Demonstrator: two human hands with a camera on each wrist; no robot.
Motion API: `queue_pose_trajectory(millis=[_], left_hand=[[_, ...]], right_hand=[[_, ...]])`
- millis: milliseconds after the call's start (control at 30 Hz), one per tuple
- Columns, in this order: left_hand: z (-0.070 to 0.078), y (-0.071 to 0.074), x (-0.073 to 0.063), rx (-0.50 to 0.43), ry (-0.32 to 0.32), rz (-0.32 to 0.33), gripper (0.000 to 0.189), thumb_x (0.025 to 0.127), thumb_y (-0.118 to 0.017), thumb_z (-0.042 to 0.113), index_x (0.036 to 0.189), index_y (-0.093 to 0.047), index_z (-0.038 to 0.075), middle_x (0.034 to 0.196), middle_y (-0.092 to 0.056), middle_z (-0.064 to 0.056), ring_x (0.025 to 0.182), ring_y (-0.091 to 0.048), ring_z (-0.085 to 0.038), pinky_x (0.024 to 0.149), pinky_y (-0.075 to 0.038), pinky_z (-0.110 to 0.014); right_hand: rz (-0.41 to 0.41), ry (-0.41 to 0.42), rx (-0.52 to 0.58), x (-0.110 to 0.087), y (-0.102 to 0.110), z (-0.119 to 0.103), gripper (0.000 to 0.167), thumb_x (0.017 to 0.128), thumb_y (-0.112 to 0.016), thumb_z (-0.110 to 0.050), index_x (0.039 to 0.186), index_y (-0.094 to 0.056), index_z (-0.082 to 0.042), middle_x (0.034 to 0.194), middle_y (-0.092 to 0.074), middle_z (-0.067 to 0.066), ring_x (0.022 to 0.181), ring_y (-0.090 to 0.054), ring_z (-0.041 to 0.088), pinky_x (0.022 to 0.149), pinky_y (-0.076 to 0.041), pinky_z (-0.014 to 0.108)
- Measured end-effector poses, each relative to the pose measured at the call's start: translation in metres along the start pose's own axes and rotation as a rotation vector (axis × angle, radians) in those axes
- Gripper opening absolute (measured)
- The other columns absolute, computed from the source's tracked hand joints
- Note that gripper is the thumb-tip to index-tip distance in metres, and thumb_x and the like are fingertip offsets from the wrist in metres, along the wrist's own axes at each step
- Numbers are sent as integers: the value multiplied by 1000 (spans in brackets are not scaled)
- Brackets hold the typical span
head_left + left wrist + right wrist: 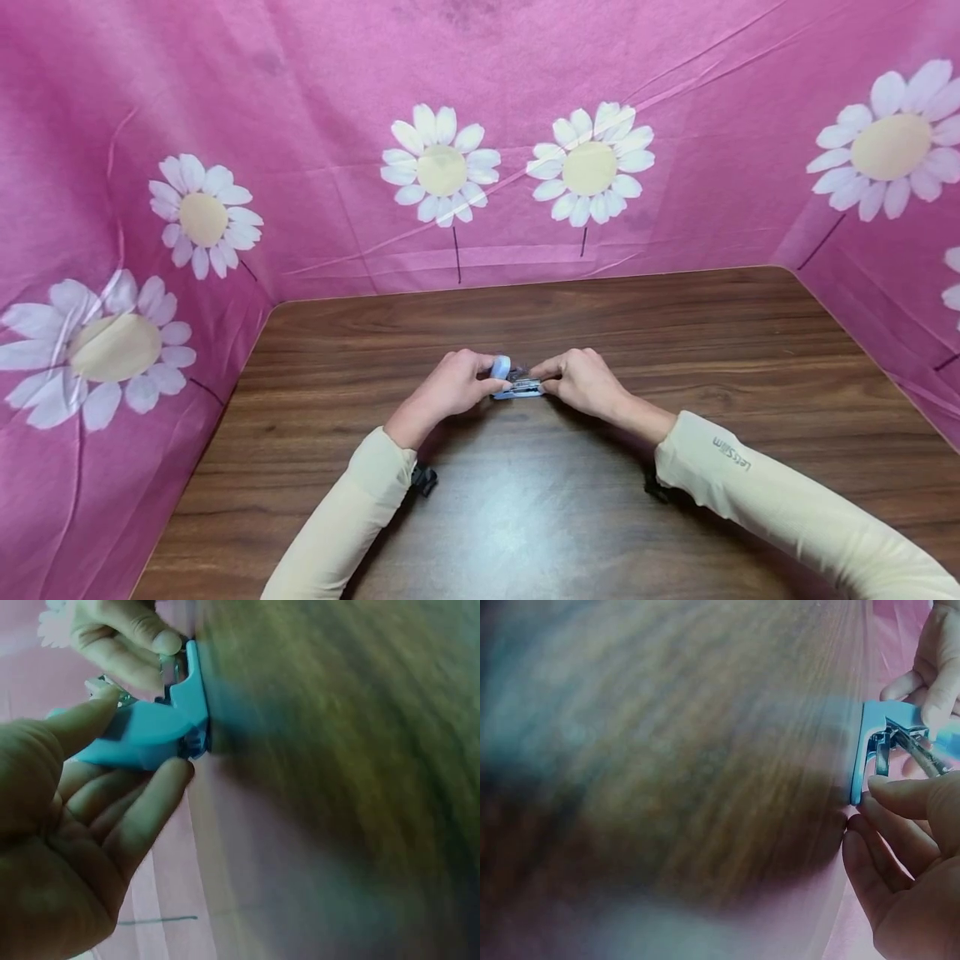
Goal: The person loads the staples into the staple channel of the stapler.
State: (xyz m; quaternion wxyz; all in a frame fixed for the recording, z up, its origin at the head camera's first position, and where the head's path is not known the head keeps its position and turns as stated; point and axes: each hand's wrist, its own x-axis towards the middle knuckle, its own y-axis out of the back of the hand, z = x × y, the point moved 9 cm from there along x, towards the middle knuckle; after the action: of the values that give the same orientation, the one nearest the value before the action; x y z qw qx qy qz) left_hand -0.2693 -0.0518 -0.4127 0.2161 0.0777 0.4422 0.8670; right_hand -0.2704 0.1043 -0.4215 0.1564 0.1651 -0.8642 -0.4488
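A light blue stapler [517,394] rests on the table between both hands, its cover swung up and its metal staple channel [883,754] exposed. My left hand [450,383] grips the hinge end, thumb on one side of the raised blue cover [139,735] and fingers on the other. At the opposite end, my right hand [588,383] pinches the tip of the channel, its thumb [900,796] against the metal. Fingers partly hide that end. Whether staples lie inside the channel is too small to tell.
The brown wood-grain table [495,517] extends around the hands. A pink cloth [510,50] printed with white daisies hangs along its back and both sides. Dark wrist-worn devices [424,479] sit beneath the pale sleeves.
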Motion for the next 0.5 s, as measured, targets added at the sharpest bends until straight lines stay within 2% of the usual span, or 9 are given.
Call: queue_pose_trajectory(millis=[100, 233, 367, 433, 500], left_hand=[[0, -1, 0, 47, 26, 18, 23, 91, -75, 39, 104, -79, 20, 68, -59, 9, 60, -44, -8, 59, -38, -21], [0, -1, -6, 81, 18, 33, 25, 92, -74, 39, 106, -78, 19, 70, -62, 6, 62, -47, -10, 60, -41, -24], [0, 0, -12, 108, -38, 30, 30, 96, -70, 34, 123, -74, 20, 94, -75, 3, 83, -64, -12, 80, -54, -33], [-2, 2, -15, 98, -53, 39, 36, 97, -69, 31, 132, -70, 21, 108, -77, 2, 97, -68, -12, 90, -55, -35], [-6, 5, -17, 68, -50, 54, 40, 96, -70, 30, 135, -67, 21, 117, -75, 1, 106, -69, -13, 95, -54, -37]], right_hand=[[2, -6, -5, -1, -1, 0, 22, 83, -80, -13, 104, -83, -18, 95, -80, -5, 85, -69, 6, 75, -55, 35], [-10, -8, -7, -3, -3, -1, 21, 83, -80, -14, 104, -82, -16, 93, -80, -5, 81, -67, 3, 70, -53, 29], [-4, 8, -20, -3, -2, -2, 22, 83, -80, -13, 104, -82, -17, 92, -80, -5, 72, -60, 0, 66, -48, 25], [3, 11, -28, -4, 0, -2, 22, 82, -80, -14, 104, -82, -17, 92, -80, -5, 72, -59, 0, 66, -47, 25], [7, 10, -32, -4, 1, -1, 22, 82, -80, -14, 104, -82, -17, 92, -80, -5, 74, -62, -1, 67, -48, 25]])
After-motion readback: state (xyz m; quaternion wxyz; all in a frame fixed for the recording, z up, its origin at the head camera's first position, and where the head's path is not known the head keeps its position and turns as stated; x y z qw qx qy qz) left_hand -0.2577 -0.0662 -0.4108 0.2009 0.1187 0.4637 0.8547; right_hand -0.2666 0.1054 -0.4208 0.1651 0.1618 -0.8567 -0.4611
